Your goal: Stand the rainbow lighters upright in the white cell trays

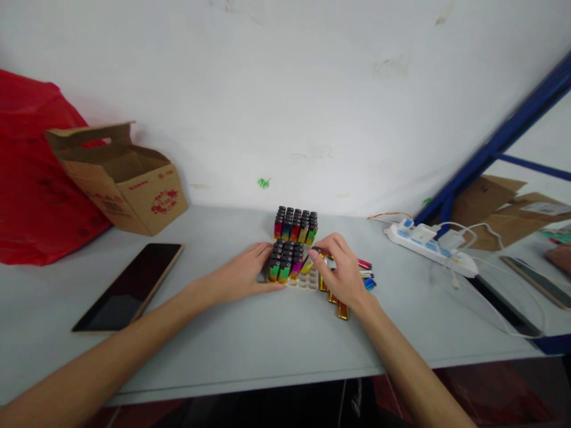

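A pale slotted tray (304, 282) stands in the middle of the table, its left part filled with upright lighters (285, 261) with black tops and shiny coloured bodies. My left hand (248, 270) holds the tray's left side, thumb along the front edge and fingers farther back. Between thumb and fingers of my right hand (341, 273) is a yellow lighter (307, 265), slightly tilted over the slots. Loose gold lighters (342, 310) lie beneath and beside that hand, with red, white and blue ones (369, 284) to its right. Behind the tray stands another block of upright lighters (296, 224).
A dark-screened tablet (129, 288) lies at left, near an open cardboard box (134, 184) and a red bag (35, 166). At right are a white power strip (430, 248) with plugs and cables, a blue metal frame (499, 137) and a phone (537, 279).
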The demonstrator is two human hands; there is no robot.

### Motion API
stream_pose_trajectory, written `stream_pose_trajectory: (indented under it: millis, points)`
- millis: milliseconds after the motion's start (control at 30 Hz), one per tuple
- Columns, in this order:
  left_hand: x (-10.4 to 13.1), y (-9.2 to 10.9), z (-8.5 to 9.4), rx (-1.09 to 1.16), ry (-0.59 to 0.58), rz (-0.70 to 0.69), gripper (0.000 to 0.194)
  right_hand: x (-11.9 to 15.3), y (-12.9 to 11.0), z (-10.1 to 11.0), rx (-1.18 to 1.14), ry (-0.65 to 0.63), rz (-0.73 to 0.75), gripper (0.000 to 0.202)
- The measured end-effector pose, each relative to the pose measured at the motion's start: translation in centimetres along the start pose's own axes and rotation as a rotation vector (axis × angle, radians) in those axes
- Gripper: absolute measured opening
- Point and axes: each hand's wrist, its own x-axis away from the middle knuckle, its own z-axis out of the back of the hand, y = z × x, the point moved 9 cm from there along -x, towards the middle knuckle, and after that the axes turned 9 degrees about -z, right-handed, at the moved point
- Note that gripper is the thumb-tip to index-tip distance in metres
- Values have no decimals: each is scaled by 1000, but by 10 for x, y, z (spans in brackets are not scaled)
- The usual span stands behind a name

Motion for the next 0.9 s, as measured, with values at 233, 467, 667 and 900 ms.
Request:
stream_pose_trajectory:
  millis: [233,467,667,900]
  points:
    - [1,4,2,8,17,-8,76,8,4,-24,-150,-305,-227,53]
    - [2,3,3,12,33,-7,73,5,0,-29,-165,-381,-227,63]
    - [1,5,3,-7,19,-4,74,6,-3,-33,-183,-391,-212,66]
    - [1,4,5,1,23,3,71,4,0,-41,-223,-476,-289,67]
